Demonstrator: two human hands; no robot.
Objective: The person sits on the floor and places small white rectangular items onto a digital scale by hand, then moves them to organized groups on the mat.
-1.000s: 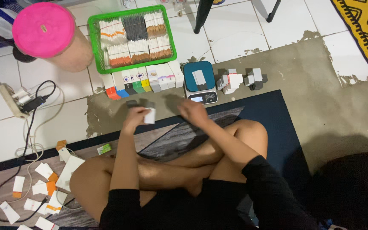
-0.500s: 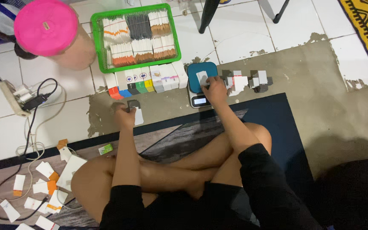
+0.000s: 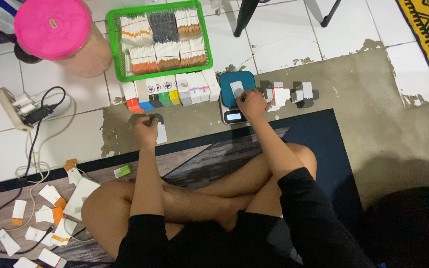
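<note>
A: Small white packet [image 3: 237, 90]: location?

B: It lies on the teal platform of the digital scale [image 3: 235, 97], which stands on the bare floor just beyond the dark rug [image 3: 319, 144]. The right hand [image 3: 252, 103] rests at the platform's near edge, fingertips touching the packet. Its grip is partly curled; whether it pinches the packet cannot be told.

A: Left hand?

B: The left hand [image 3: 146, 128] is on the floor just past the rug edge, grip closed as a fist around a small dark item that is too hidden to identify. A white card [image 3: 162, 133] lies touching it on the right.

A: Items nearer the person?

B: Crossed bare legs on the rug; scattered white-and-orange slips [image 3: 35, 218] lie to the left.

A: Items farther out?

B: A row of small boxes [image 3: 170, 92] with coloured ends stands beside the scale. Behind it sits a green basket [image 3: 111, 47] holding bundled packets. A pink-lidded jar [image 3: 55, 32] is left of the basket. Small grey-and-white boxes [image 3: 289, 93] lie right of the scale.
</note>
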